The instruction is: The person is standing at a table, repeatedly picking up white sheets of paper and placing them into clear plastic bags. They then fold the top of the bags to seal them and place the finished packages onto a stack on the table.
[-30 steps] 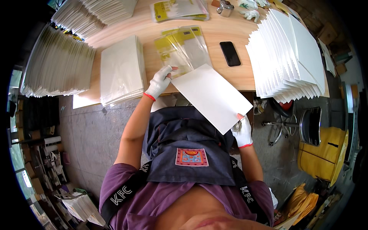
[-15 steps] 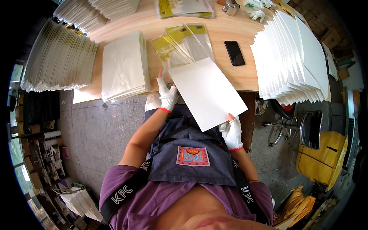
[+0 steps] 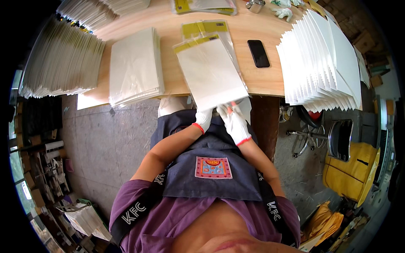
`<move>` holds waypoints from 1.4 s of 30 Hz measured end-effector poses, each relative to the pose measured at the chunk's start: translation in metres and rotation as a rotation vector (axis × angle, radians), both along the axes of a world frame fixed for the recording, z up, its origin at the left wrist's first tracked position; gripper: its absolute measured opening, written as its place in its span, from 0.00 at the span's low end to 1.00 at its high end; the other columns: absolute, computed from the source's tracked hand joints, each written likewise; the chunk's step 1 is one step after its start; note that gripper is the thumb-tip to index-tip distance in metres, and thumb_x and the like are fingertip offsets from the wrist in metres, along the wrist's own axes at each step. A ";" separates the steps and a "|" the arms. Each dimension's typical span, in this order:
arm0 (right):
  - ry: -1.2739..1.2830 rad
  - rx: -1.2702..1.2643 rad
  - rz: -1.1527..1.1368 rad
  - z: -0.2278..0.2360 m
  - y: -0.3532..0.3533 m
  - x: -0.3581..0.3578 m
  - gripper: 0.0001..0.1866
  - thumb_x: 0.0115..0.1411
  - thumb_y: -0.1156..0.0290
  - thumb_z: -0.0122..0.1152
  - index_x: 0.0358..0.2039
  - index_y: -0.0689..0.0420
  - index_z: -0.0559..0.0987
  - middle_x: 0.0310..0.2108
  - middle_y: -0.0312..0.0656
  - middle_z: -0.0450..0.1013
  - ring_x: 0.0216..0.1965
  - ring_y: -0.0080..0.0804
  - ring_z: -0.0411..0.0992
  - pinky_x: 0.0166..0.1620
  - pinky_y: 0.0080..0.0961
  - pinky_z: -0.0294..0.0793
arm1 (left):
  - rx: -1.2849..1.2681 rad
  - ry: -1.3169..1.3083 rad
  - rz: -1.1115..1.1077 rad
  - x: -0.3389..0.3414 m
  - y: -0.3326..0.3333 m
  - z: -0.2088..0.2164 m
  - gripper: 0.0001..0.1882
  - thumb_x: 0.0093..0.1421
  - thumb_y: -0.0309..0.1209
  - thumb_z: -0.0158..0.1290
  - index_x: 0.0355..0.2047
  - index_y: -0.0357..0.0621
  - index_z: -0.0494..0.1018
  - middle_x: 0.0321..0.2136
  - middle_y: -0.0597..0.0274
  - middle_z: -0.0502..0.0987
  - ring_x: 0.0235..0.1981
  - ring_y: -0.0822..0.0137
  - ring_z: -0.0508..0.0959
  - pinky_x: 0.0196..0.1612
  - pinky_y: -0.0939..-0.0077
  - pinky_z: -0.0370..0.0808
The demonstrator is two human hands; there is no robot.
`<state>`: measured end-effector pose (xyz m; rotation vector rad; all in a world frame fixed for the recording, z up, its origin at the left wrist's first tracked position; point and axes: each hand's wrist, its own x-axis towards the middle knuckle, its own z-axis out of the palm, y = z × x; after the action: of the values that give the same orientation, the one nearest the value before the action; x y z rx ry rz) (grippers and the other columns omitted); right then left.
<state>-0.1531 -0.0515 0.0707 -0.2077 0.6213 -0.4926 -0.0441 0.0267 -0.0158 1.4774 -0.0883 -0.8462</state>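
White sheet [image 3: 214,78] now mostly inside the clear bag [image 3: 197,43]. Your left hand [image 3: 204,118] moved to its near edge, your right hand [image 3: 234,124] in beside it.

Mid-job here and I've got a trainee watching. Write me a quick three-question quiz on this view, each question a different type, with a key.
1. Multiple choice: where does the black phone lie?
A: left of the clear sleeve
B: between the clear sleeve and the fanned white stack
C: on the floor

2. True or false: the right hand is at the far end of the white sheet, while the left hand is at its near end.

3. Fill the gap: seen from the person, the yellow-green band runs along the ____ end of the sleeve around the sheet.

Key:
1. B
2. False; both hands are at the near end.
3. far
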 end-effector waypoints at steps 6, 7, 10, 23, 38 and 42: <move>0.112 -0.034 0.253 -0.004 0.007 0.040 0.25 0.67 0.64 0.36 0.61 0.60 0.52 0.50 0.53 0.63 0.51 0.46 0.66 0.55 0.44 0.68 | -0.085 0.600 0.122 0.015 0.031 0.052 0.07 0.62 0.26 0.42 0.41 0.41 0.65 0.38 0.56 0.72 0.37 0.60 0.76 0.37 0.63 0.79; 0.180 -0.057 0.244 -0.003 0.006 0.047 0.25 0.66 0.64 0.37 0.60 0.61 0.53 0.52 0.54 0.62 0.52 0.47 0.65 0.56 0.43 0.67 | -0.114 0.569 0.124 0.019 0.046 0.045 0.07 0.62 0.27 0.42 0.41 0.41 0.65 0.37 0.55 0.73 0.35 0.60 0.77 0.36 0.64 0.80; 0.087 0.057 0.213 -0.022 -0.003 0.053 0.24 0.67 0.64 0.35 0.59 0.64 0.55 0.57 0.54 0.58 0.59 0.47 0.59 0.62 0.39 0.59 | -0.201 0.412 0.173 0.034 0.067 0.039 0.12 0.63 0.28 0.42 0.46 0.41 0.66 0.36 0.55 0.76 0.30 0.63 0.79 0.31 0.70 0.80; -0.238 -1.033 0.605 -0.069 -0.022 0.084 0.22 0.66 0.61 0.38 0.53 0.64 0.61 0.49 0.54 0.68 0.46 0.44 0.70 0.50 0.35 0.72 | -0.018 0.283 -0.004 0.059 0.075 0.061 0.10 0.61 0.27 0.47 0.39 0.34 0.72 0.30 0.56 0.78 0.24 0.68 0.78 0.30 0.77 0.79; 0.516 -2.357 1.082 0.011 0.024 0.116 0.10 0.59 0.61 0.47 0.38 0.52 0.67 0.24 0.44 0.76 0.27 0.44 0.76 0.25 0.42 0.71 | 0.070 0.294 -0.065 0.074 0.100 0.076 0.12 0.62 0.31 0.45 0.42 0.36 0.69 0.32 0.58 0.77 0.28 0.69 0.78 0.29 0.78 0.78; 0.219 -1.507 1.232 0.027 0.010 0.092 0.07 0.55 0.73 0.53 0.35 0.56 0.68 0.20 0.40 0.73 0.20 0.26 0.71 0.22 0.25 0.69 | 0.090 0.228 0.092 0.067 0.096 0.061 0.12 0.62 0.30 0.44 0.40 0.33 0.70 0.34 0.55 0.77 0.28 0.68 0.78 0.31 0.77 0.78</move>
<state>-0.0611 -0.0418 0.0972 -1.9509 0.1138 0.3839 0.0226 0.1228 0.0455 1.4473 0.1892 -0.9474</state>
